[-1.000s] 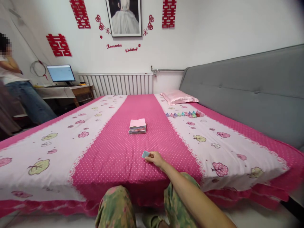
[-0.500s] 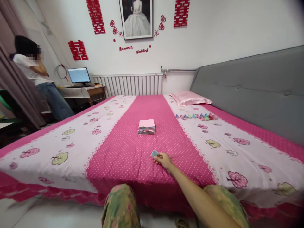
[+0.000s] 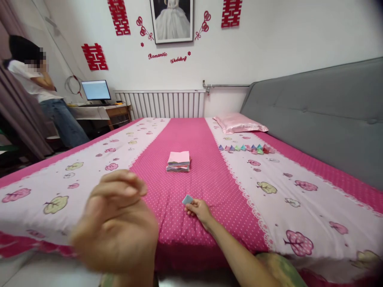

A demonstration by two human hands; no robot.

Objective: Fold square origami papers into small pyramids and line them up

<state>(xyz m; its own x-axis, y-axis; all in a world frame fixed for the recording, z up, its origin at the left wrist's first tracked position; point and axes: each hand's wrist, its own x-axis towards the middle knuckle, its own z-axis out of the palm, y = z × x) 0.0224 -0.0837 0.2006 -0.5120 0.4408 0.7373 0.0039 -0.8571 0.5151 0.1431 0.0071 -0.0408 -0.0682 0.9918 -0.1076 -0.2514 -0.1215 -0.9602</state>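
Observation:
In the head view my right hand (image 3: 198, 211) pinches a small light-blue folded paper (image 3: 187, 199) by its edge, just over the pink dotted part of the bedspread (image 3: 167, 223). My left hand (image 3: 116, 223) is raised close to the camera, slightly blurred. Its fingers are loosely bent, its palm shows, and nothing is seen in it. Beyond both hands a stack of square paper sheets (image 3: 178, 161), pink on top, rests on the bed. Off to the right, several small folded paper pieces (image 3: 243, 148) in mixed colours lie in a row.
A pink pillow (image 3: 239, 122) lies at the far right, against the grey headboard (image 3: 323, 107). Behind the bed is a radiator (image 3: 161, 103). A person (image 3: 56, 107) stands at the left beside a desk with a monitor (image 3: 95, 90).
My left hand has come up into view at the lower left. My right hand still holds the blue paper, now slightly lower and further left in the view. The camera view has shifted a little.

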